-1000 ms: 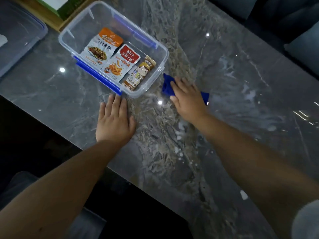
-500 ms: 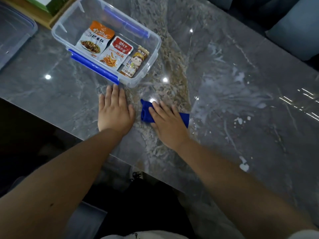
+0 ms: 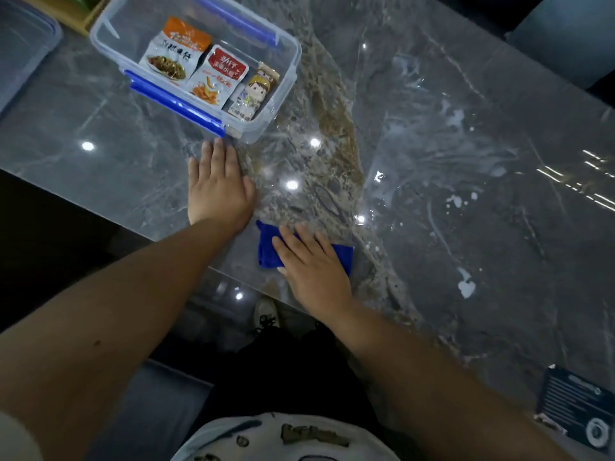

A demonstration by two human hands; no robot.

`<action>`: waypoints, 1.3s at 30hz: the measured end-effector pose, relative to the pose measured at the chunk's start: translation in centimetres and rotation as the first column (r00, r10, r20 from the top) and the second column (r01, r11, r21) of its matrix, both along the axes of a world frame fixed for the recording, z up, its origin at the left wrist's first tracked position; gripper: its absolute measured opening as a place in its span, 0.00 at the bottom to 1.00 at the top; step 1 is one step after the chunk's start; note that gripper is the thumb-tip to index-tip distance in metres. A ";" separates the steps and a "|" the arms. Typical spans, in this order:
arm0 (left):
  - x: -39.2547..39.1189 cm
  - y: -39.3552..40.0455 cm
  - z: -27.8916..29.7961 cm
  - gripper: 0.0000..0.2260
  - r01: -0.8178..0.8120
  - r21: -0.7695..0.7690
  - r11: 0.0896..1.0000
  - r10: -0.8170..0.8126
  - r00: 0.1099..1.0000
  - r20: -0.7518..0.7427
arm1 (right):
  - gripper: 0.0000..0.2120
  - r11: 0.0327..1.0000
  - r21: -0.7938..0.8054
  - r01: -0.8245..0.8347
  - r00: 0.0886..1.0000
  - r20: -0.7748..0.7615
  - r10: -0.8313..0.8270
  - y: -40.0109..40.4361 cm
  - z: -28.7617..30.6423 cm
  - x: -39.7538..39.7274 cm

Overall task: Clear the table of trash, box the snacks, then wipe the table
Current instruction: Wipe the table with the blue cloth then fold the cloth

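Observation:
My right hand [image 3: 311, 264] presses flat on a folded blue cloth [image 3: 266, 251] near the front edge of the grey marble table [image 3: 466, 161]. My left hand [image 3: 218, 189] lies flat, palm down, on the table just in front of a clear plastic box [image 3: 289, 78] with blue clips. Three snack packets lie side by side in the box: an orange one [image 3: 173, 51], a red one [image 3: 219, 78] and a small one with a cartoon figure [image 3: 254, 93]. Wet streaks and white flecks [image 3: 466, 286] mark the table to the right.
A clear lid [image 3: 23, 51] lies at the far left, beside a wooden tray [image 3: 71, 11] at the back. A dark printed card [image 3: 575, 404] lies at the table's front right. Cushioned seats [image 3: 565, 38] stand behind the table. My shoe [image 3: 266, 312] shows below the front edge.
My right hand has dragged the blue cloth from beside the box toward me, down to the table's front edge. My left hand has stayed flat in place.

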State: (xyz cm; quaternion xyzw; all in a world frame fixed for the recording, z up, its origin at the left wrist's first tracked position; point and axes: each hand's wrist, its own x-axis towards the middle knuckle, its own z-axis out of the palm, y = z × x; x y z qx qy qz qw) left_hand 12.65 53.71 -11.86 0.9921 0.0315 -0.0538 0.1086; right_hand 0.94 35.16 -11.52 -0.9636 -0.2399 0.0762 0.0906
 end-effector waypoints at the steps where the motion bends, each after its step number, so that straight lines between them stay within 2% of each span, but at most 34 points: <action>1: 0.0 0.0 0.1 0.29 0.003 -0.009 1.000 -0.003 1.000 -0.005 | 0.21 0.999 0.043 0.027 1.000 0.006 -0.027 -0.1 0.1 -0.2; 3: 0.1 0.0 0.4 0.28 0.003 -0.032 0.999 -0.004 1.000 -0.012 | 0.19 0.977 0.192 0.097 0.995 -0.034 -0.093 -0.3 0.7 0.0; 6: -0.1 -0.1 0.9 0.27 0.001 -0.064 0.998 -0.002 1.000 -0.018 | 0.17 0.837 0.439 0.328 0.933 -0.288 -0.214 -1.0 2.2 1.4; 9: -0.7 -2.2 1.5 0.25 0.109 -0.101 0.989 -0.108 0.994 0.009 | 0.16 0.571 0.499 0.652 0.749 -0.543 -0.380 -2.9 3.9 3.3; 11: -0.7 -4.4 1.7 0.24 0.199 -0.115 0.973 -0.199 0.980 0.017 | 0.11 0.246 0.520 0.818 0.575 -0.724 -0.380 -4.8 4.7 4.8; 13: 0.1 -6.6 1.9 0.23 0.243 -0.139 0.960 -0.243 0.970 0.019 | 0.10 -0.035 0.478 0.878 0.447 -0.843 -0.298 -7.3 5.3 6.5; 15: 1.3 -8.1 1.8 0.22 0.252 -0.143 0.957 -0.252 0.967 0.020 | 0.13 -0.163 0.439 0.884 0.389 -0.882 -0.265 -10.0 5.9 8.4; 18: 2.3 -8.9 1.1 0.23 0.238 -0.095 0.967 -0.239 0.971 0.009 | 0.13 -0.226 0.435 0.872 0.371 -0.887 -0.276 -13.8 6.5 11.6; 20: 2.3 -9.2 0.7 0.24 0.234 -0.059 0.970 -0.233 0.972 0.024 | 0.11 -0.199 0.469 0.860 0.389 -0.857 -0.338 -16.1 6.8 14.5; 22: 2.2 -9.3 0.6 0.24 0.221 -0.046 0.974 -0.220 0.975 0.034 | 0.10 -0.117 0.523 0.844 0.410 -0.771 -0.487 -18.1 6.5 18.0; 24: 2.2 -9.3 0.6 0.24 0.212 -0.042 0.976 -0.211 0.977 0.037 | 0.09 0.031 0.562 0.827 0.447 -0.623 -0.642 -19.6 6.3 22.0; 27: 2.4 -9.3 0.7 0.25 0.211 -0.032 0.977 -0.210 0.977 0.040 | 0.12 0.345 0.545 0.764 0.579 -0.343 -0.740 -21.2 5.8 28.1; 30: 2.3 -9.3 0.4 0.25 0.215 -0.031 0.976 -0.213 0.975 0.058 | 0.11 0.567 0.471 0.676 0.690 -0.133 -0.712 -22.0 5.3 33.6; 32: 2.3 -9.2 0.0 0.24 0.212 -0.030 0.977 -0.210 0.975 0.074 | 0.13 0.670 0.389 0.632 0.729 -0.005 -0.684 -22.1 4.9 36.6; 37: 2.3 -9.2 -0.2 0.24 0.205 -0.020 0.978 -0.203 0.975 0.087 | 0.18 0.806 0.260 0.533 0.811 0.114 -0.573 -21.2 3.8 41.5; 39: 2.3 -9.2 -0.2 0.24 0.204 -0.019 0.979 -0.202 0.975 0.090 | 0.19 0.870 0.142 0.472 0.870 0.083 -0.485 -20.9 3.2 42.5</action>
